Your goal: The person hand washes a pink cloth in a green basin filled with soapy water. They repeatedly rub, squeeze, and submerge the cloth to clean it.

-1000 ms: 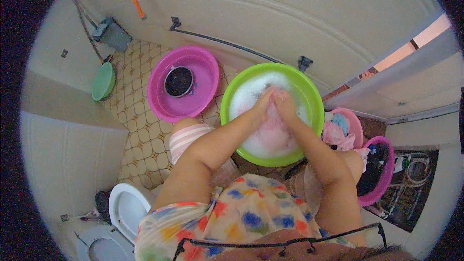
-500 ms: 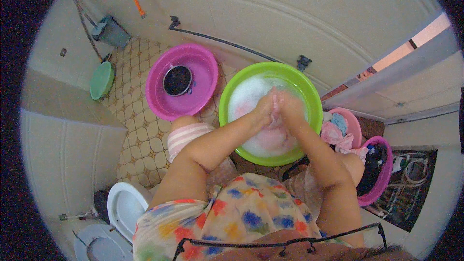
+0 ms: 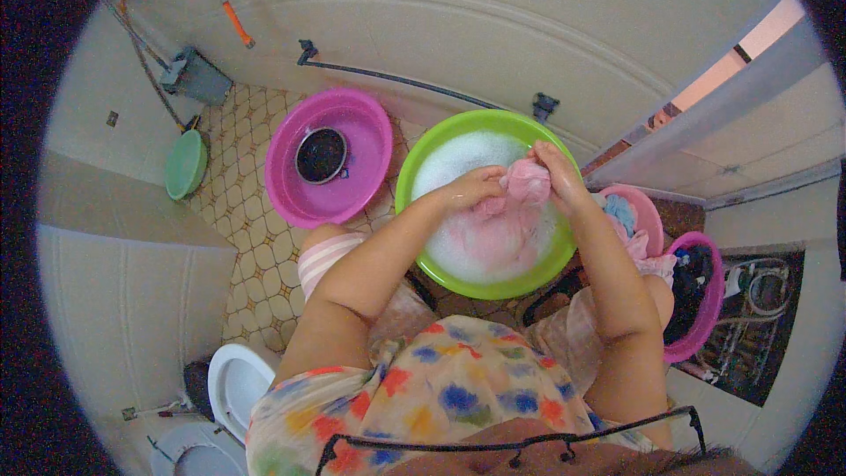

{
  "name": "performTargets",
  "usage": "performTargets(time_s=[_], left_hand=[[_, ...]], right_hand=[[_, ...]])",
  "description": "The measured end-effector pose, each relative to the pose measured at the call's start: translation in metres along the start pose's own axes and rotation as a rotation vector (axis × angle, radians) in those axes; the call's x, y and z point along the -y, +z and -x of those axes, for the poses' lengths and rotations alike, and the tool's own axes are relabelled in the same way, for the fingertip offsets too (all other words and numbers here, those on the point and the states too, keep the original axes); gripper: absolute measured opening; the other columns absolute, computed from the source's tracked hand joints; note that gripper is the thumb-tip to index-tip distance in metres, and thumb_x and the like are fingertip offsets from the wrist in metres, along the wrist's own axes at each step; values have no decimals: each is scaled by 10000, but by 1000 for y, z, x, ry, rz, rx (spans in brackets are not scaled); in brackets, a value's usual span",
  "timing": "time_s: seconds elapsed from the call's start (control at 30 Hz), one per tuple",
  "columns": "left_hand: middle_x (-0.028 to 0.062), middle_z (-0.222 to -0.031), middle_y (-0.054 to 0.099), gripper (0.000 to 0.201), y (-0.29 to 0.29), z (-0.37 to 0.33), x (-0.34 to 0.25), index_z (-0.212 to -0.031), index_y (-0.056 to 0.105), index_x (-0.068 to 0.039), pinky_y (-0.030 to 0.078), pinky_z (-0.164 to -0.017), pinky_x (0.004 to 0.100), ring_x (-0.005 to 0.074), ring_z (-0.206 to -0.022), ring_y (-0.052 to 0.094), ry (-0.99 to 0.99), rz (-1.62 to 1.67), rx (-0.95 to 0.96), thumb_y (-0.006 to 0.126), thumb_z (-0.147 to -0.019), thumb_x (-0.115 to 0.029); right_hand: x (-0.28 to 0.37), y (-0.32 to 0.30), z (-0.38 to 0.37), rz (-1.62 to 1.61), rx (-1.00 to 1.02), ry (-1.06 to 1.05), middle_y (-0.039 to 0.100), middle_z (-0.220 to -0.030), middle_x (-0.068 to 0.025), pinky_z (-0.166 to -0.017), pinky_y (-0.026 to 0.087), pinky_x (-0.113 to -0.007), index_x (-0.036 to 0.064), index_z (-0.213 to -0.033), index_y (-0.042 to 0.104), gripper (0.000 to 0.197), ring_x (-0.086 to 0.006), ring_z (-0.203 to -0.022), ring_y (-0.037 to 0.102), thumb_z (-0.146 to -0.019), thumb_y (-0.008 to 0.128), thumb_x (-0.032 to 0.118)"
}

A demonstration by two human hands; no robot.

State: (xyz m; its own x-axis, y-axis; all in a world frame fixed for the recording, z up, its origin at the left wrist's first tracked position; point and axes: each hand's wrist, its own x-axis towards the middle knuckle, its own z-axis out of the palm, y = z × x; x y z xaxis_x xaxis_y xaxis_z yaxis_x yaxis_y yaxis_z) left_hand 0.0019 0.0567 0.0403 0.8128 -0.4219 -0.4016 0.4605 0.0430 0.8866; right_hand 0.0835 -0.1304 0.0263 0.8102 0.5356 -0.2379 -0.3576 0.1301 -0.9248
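In front of me a lime-green basin [image 3: 441,275] holds white suds. A wet pink cloth garment [image 3: 527,183] is bunched up above the foam between my two hands, and its lower part trails into the soapy water. My left hand [image 3: 476,189] is closed on the cloth's left side, fingers curled over it. On the right side my right hand [image 3: 555,172] grips the same cloth, its fingertips at the upper edge. Part of the garment lies under suds, so its exact kind is hidden.
To the left stands a magenta basin [image 3: 370,172] with a dark-centred round pan [image 3: 322,156] in it. A pink basin of clothes [image 3: 641,211] and a magenta tub of dark clothes [image 3: 709,300] are at the right. A pipe [image 3: 397,79] runs along the wall; a toilet [image 3: 238,379] is lower left.
My hands were pressed together over the foam; now they are farther apart, with the pink cloth bunched and lifted between them. The view has shifted slightly.
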Motion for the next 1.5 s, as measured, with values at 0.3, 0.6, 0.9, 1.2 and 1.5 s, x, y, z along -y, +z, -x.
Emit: performTargets(time_s=[0.3,0.6,0.9,1.2,1.5], left_hand=[[68,-920,567,183,13,-3,-9,-1019,503,-43,470,-711,265,147,-805,563,360,399,-268,485,-845,-99],[89,-981,555,207,-1,-7,-14,-1058,488,-38,443,-762,296,170,-883,531,497,123,-819,450,-865,-102],[176,-1056,541,481,-55,-63,99,-1154,512,-106,417,-852,350,274,-1000,512,233,-441,-705,585,-681,-53],[108,-1031,571,345,-45,-71,94,-1100,530,-99,465,-802,358,229,-939,552,83,378,-611,555,-767,-187],[152,-1186,493,470,-11,-45,63,-1193,452,-55,360,-956,381,259,-1058,494,411,24,-485,500,-859,-382]], right_hand=[[2,17,19,-200,94,286,575,-951,-65,-797,447,-326,79,-943,538,324,-179,-895,547,-892,468,391],[-25,-2,-5,184,-137,-68,536,-837,-25,-723,434,-298,69,-947,508,200,-160,-797,520,-850,560,236],[-27,42,-7,732,-8,-229,575,-1022,-202,-781,440,-396,43,-1126,514,330,-319,-915,567,-847,513,220],[-108,1,-57,1034,-213,-21,559,-1043,-249,-804,429,-426,-5,-1019,566,284,-382,-961,549,-824,511,194],[-62,91,19,1180,-8,-723,562,-856,-160,-849,375,-421,16,-875,577,200,-336,-834,524,-773,556,187]])
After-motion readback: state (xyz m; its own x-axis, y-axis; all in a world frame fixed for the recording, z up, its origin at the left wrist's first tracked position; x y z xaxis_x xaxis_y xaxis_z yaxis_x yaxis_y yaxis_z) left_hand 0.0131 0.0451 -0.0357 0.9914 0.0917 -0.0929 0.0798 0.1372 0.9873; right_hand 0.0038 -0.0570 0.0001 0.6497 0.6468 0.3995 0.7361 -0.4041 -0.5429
